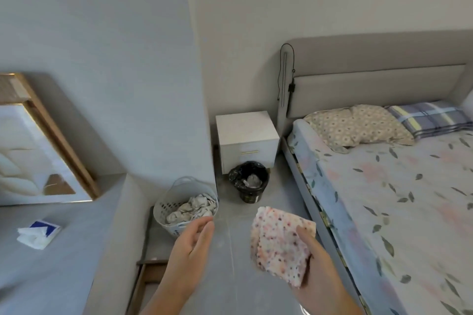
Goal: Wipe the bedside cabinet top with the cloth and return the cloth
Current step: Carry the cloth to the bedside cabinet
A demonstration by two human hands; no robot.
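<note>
A white bedside cabinet (245, 128) with a gold drawer handle stands against the far wall, left of the bed. Its top is bare. My right hand (320, 271) holds a folded pink-dotted cloth (279, 240) at waist height over the floor, well short of the cabinet. My left hand (192, 248) hovers to the left of it with fingers apart and nothing in it.
A black-lined waste bin (248, 181) stands on the floor directly in front of the cabinet. A white laundry basket (163, 210) with crumpled fabric sits left of the bin. The bed (384, 199) fills the right. On the left is a grey counter (51, 263) with a tissue pack (38, 234) and a framed mirror (38, 148).
</note>
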